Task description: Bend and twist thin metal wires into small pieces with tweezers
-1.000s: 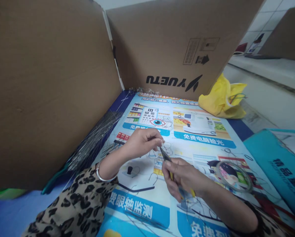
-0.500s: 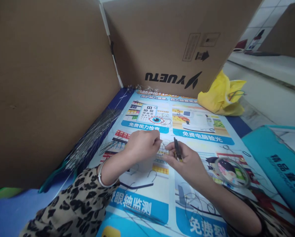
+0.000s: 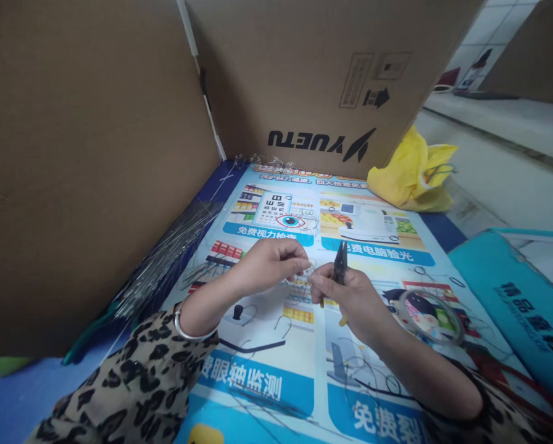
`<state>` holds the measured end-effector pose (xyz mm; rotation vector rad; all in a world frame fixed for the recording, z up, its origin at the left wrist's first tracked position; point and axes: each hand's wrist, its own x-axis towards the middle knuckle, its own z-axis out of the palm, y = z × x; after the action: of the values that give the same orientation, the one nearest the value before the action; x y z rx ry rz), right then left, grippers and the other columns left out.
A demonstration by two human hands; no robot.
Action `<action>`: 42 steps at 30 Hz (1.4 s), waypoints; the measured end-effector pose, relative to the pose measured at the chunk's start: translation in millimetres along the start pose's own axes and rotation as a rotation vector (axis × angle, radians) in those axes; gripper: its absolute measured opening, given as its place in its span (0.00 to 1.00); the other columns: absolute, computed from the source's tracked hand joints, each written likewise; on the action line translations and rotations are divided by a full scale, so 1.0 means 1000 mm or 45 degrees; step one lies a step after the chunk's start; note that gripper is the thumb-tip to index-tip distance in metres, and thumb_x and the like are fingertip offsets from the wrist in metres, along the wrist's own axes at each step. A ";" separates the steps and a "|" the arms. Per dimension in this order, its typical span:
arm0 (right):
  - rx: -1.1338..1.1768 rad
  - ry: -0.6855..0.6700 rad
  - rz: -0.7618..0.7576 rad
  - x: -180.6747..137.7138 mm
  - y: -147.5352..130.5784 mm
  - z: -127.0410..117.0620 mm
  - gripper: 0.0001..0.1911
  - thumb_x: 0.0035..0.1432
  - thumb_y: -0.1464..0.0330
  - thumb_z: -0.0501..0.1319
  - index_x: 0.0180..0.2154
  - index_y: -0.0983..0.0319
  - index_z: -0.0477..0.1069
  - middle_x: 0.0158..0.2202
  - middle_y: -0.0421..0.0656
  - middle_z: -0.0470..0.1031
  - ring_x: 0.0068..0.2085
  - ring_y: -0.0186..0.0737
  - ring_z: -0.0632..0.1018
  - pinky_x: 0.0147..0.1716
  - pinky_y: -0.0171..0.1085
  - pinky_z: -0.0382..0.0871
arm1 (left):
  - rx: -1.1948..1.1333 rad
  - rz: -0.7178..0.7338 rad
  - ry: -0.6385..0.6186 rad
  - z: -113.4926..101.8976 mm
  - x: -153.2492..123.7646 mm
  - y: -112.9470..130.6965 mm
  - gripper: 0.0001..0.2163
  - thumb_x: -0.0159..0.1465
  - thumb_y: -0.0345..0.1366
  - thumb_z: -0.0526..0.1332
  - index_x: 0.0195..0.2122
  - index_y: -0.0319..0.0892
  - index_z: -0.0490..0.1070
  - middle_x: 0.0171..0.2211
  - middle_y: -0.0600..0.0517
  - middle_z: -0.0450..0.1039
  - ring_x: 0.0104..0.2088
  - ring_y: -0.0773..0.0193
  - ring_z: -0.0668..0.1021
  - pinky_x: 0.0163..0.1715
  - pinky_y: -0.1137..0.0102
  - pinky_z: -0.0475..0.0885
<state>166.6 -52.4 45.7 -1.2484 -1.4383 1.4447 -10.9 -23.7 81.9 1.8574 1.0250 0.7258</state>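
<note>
My left hand (image 3: pixel 276 265) is closed in a pinch on a piece of thin wire (image 3: pixel 310 266), above the middle of the printed poster (image 3: pixel 320 333). Just right of it, my right hand (image 3: pixel 344 293) wraps round pliers (image 3: pixel 340 262) with dark jaws pointing up and away and yellow on the handles. The thumb and forefinger of my right hand also meet near the wire; whether they grip it I cannot tell. The wire's exact shape is too fine to make out.
Long thin wires (image 3: pixel 160 265) lie bundled at left beside green-handled pliers (image 3: pixel 89 333). Cardboard walls (image 3: pixel 304 74) stand behind and left. A yellow bag (image 3: pixel 408 176), a teal box (image 3: pixel 512 296) and a roll of tape (image 3: pixel 431 317) are at right. Wire pieces (image 3: pixel 267 401) lie on the poster.
My left hand has turned, so its thumb and fingers show more. The pliers in my right hand have tilted, their jaws now pointing up. The camera view has shifted slightly.
</note>
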 end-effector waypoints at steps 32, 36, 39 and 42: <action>0.842 -0.330 0.464 -0.026 -0.027 -0.002 0.24 0.57 0.48 0.41 0.40 0.57 0.62 0.28 0.43 0.72 0.30 0.43 0.75 0.24 0.41 0.68 | 0.349 0.136 0.486 0.005 -0.001 -0.003 0.09 0.61 0.36 0.53 0.25 0.40 0.66 0.19 0.56 0.67 0.22 0.72 0.68 0.24 0.76 0.63; 0.642 -0.465 0.540 -0.044 -0.021 0.009 0.29 0.58 0.48 0.37 0.45 0.62 0.59 0.17 0.39 0.68 0.17 0.34 0.69 0.21 0.34 0.61 | 0.359 0.223 0.542 0.006 -0.003 -0.005 0.09 0.61 0.35 0.52 0.26 0.40 0.66 0.20 0.57 0.67 0.23 0.72 0.69 0.27 0.76 0.64; 0.569 -0.455 0.565 -0.049 -0.013 0.012 0.31 0.57 0.47 0.37 0.48 0.64 0.57 0.17 0.38 0.68 0.15 0.32 0.67 0.19 0.33 0.57 | 0.373 0.241 0.605 0.006 -0.002 -0.007 0.08 0.61 0.34 0.53 0.26 0.40 0.66 0.19 0.57 0.66 0.23 0.73 0.68 0.27 0.76 0.63; 0.571 -0.420 0.595 -0.047 -0.007 0.011 0.32 0.57 0.47 0.37 0.49 0.63 0.57 0.17 0.37 0.67 0.15 0.33 0.67 0.18 0.33 0.56 | 0.386 0.270 0.641 0.007 -0.001 -0.009 0.07 0.60 0.33 0.54 0.25 0.40 0.66 0.19 0.57 0.66 0.22 0.73 0.67 0.26 0.76 0.63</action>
<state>166.8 -99.4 58.1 -1.1306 -0.9571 2.2289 -9.5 -24.9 70.4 2.1177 1.3215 1.2673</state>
